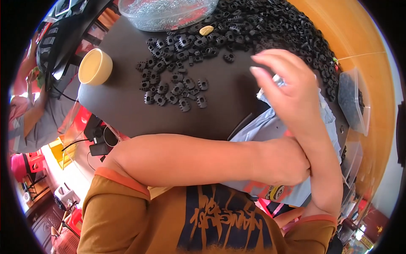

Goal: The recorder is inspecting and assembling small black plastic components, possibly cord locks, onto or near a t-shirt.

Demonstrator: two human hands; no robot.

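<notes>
My right hand (292, 82) is raised over the right part of the dark table (177, 122). Its thumb and index finger stand apart, and nothing shows between them. My left hand (285, 163) has crossed over to the right, against my right forearm. It looks curled into a fist, with its fingertips and anything inside them hidden. Beneath both arms lies a crumpled pale blue plastic bag (258, 129) with some print. Several small black hair claw clip pieces (177, 89) are spread left of my right hand, in front of a large pile (270, 25) of them.
A clear round tub (169, 25) of shiny small metal parts stands at the back. A beige cup (96, 67) is near the left edge. One tan oval piece (206, 30) lies by the pile. Clear plastic boxes (353, 101) line the right side. Another person (34, 114) is at far left.
</notes>
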